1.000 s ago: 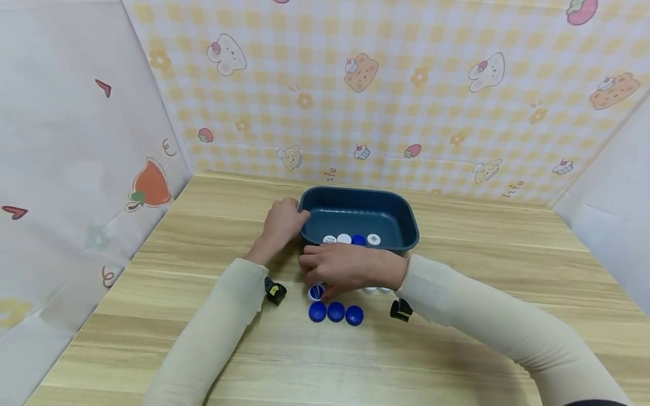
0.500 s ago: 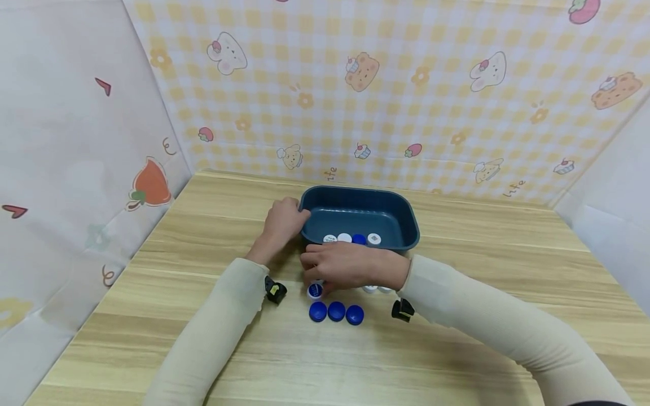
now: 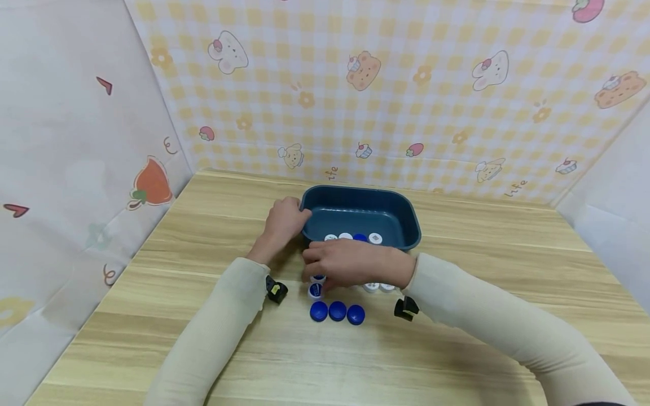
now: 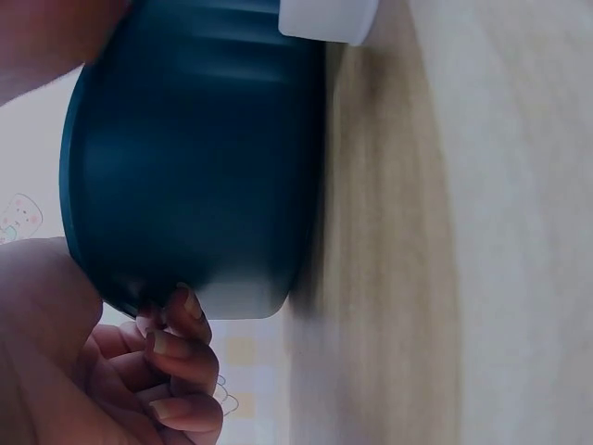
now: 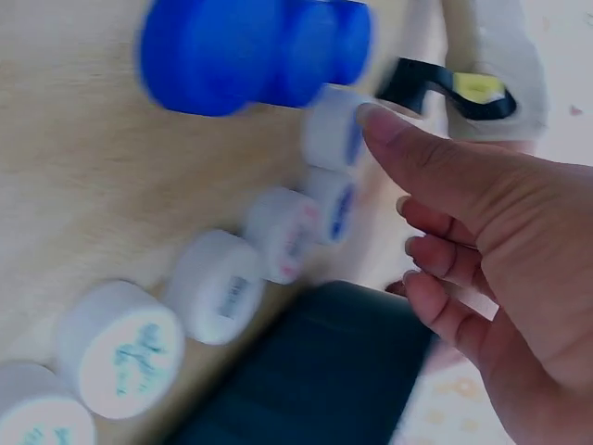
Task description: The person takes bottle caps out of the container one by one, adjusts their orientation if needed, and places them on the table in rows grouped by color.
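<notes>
My left hand [image 3: 285,220] grips the left end of a dark teal tray [image 3: 413,231], its fingers bent at the wall in the left wrist view. Low over the table in front of the tray is my right hand [image 3: 350,263]. Its thumb tip is right at the edge of a white bottle cap [image 5: 329,127] with blue print, and the other fingers are bent, apart from the cap. Beside that cap lies another white cap [image 5: 326,204] with blue print. Three blue bottle caps [image 3: 337,310] form a row nearer the body. The right hand hides part of the white row.
Several more white caps [image 5: 218,287] line up along the tray's front. Inside the tray lie white caps [image 3: 375,238] and a blue cap [image 3: 360,237]. A patterned cloth wall [image 3: 325,101] stands behind the wooden table [image 3: 477,242].
My right hand has shifted slightly right, uncovering a second blue-printed cap. The nearer blue-printed cap has moved slightly away from the blue row. My left hand stays on the tray.
</notes>
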`<action>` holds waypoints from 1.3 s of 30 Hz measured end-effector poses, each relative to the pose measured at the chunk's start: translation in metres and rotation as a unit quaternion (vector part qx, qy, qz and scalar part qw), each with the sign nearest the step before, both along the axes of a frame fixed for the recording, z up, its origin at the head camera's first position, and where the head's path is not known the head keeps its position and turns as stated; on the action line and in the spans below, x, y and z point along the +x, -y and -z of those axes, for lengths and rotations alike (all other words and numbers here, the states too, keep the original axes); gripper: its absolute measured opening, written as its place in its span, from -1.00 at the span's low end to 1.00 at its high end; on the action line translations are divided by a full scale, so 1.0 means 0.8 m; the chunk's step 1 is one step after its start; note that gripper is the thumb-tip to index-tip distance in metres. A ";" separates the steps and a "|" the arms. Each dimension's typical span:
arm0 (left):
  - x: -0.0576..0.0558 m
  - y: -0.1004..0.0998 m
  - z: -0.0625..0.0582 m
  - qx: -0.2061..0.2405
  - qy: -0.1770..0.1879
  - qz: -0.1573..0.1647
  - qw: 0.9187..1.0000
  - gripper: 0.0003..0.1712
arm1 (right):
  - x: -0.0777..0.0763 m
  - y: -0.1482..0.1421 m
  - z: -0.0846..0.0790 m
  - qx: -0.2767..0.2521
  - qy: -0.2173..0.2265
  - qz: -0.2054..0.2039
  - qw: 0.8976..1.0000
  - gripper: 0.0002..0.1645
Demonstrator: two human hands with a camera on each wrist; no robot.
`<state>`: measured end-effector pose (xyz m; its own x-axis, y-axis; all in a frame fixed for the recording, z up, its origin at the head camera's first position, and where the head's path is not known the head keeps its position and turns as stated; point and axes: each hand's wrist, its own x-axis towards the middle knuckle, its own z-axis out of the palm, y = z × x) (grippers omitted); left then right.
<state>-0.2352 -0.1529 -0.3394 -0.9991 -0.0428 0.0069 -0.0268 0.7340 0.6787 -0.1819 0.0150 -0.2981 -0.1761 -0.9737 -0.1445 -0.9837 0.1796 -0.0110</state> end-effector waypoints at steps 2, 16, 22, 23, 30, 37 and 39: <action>0.000 0.000 0.000 -0.001 0.000 0.003 1.000 -0.69 | -0.005 -0.005 -0.012 -0.018 0.027 0.016 0.999 -0.64; 0.000 -0.001 -0.001 0.007 0.028 -0.004 1.000 -0.72 | -0.084 -0.022 -0.050 0.007 0.058 0.206 0.977 -0.70; 0.002 -0.001 -0.001 0.005 0.011 0.001 1.000 -0.70 | -0.093 -0.008 -0.025 0.091 0.081 0.227 0.966 -0.66; 0.002 -0.001 -0.001 0.004 0.008 0.003 1.000 -0.70 | -0.093 -0.005 -0.022 0.099 0.084 0.227 0.965 -0.67; 0.002 -0.003 -0.001 0.002 0.004 0.009 1.000 -0.71 | -0.095 0.003 -0.003 0.116 0.095 0.234 0.961 -0.74; 0.001 -0.003 -0.001 0.000 -0.003 0.006 1.000 -0.70 | -0.098 0.003 0.008 0.099 0.084 0.243 0.961 -0.85; 0.001 -0.002 0.000 -0.001 -0.004 0.003 1.000 -0.70 | -0.099 0.003 0.009 0.093 0.080 0.240 0.963 -0.86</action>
